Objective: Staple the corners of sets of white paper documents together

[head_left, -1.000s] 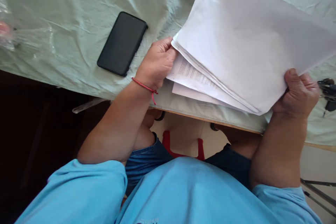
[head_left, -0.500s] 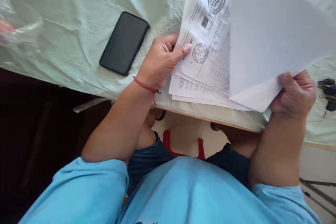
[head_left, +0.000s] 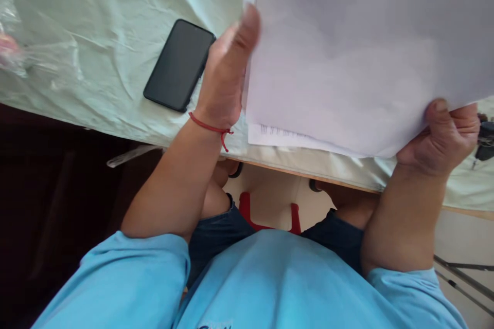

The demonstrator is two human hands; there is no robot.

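Note:
A large sheet of paper [head_left: 347, 61], blank side up, spreads over a stack of printed papers [head_left: 270, 134]; only a strip of print shows below its lower edge. My right hand [head_left: 443, 133] pinches the sheet near its lower right corner, thumb on top. At the left edge of the papers is my left hand [head_left: 227, 69], thumb raised and blurred, apart from the sheet's face. Its other fingers are hidden behind the hand or the papers. A red string bracelet [head_left: 210, 127] circles the left wrist.
A black smartphone [head_left: 179, 64] lies left of my left hand on the pale green tablecloth [head_left: 116, 20]. Clear plastic wrapping [head_left: 46, 56] sits at the far left. Keys [head_left: 485, 139] are partly hidden beyond my right hand. The table's front edge runs above my lap.
The lifted sheet has come over to the left and down, covering the stamped pages. My left thumb has come up off the pages. My right hand has shifted slightly right.

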